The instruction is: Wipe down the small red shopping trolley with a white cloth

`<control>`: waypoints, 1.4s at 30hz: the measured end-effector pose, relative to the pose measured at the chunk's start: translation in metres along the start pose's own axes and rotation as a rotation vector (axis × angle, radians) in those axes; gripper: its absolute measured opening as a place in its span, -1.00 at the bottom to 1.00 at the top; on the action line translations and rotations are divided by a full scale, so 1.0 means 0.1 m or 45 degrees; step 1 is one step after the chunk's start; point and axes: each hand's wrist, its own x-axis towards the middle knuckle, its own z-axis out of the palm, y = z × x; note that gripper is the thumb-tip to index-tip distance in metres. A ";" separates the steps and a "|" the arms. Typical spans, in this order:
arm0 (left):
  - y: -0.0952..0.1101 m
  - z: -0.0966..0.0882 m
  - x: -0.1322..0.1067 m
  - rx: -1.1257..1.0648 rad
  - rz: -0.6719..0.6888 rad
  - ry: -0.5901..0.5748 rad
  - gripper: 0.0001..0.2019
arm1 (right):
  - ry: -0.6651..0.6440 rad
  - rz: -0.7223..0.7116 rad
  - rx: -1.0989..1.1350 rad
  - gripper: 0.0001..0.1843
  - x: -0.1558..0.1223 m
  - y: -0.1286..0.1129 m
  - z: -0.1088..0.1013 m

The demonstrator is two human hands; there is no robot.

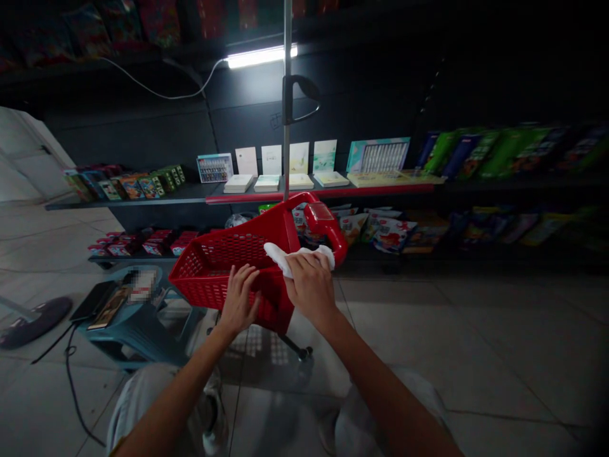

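Note:
A red plastic mesh shopping basket (223, 266) stands tilted on a wheeled base in front of me, with a metal pole (287, 95) rising from it. My left hand (240, 299) lies against the near mesh wall, fingers curled on it. My right hand (311, 285) presses a crumpled white cloth (297, 257) onto the basket's upper rim, close to its red handle (323, 228). The cloth's underside is hidden by my right hand.
Behind the basket stand dark store shelves (323, 190) with books, cards and boxes. A blue plastic stool (137, 330) holding a dark tablet (94, 301) sits to the left, near a round black fan base (35, 322) and a black cable (71, 374) on the tiled floor.

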 end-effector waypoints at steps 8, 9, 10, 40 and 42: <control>0.24 0.14 0.12 -0.091 -0.247 0.078 -0.59 | -0.045 -0.061 -0.053 -0.84 -0.04 -0.35 -0.04; 0.24 0.14 0.11 -0.102 -0.266 0.073 -0.63 | -0.045 -0.060 -0.065 -0.82 -0.04 -0.38 -0.04; 0.23 0.13 0.11 -0.117 -0.281 0.074 -0.66 | -0.051 -0.058 -0.079 -0.80 -0.04 -0.40 -0.04; 0.16 0.14 0.11 -0.262 -0.355 0.224 -0.73 | -0.787 -0.071 -0.453 -0.52 1.77 0.42 0.53; 0.12 0.15 0.09 -0.250 -0.342 0.225 -0.75 | -0.968 -0.075 -0.463 -0.63 1.75 0.34 0.61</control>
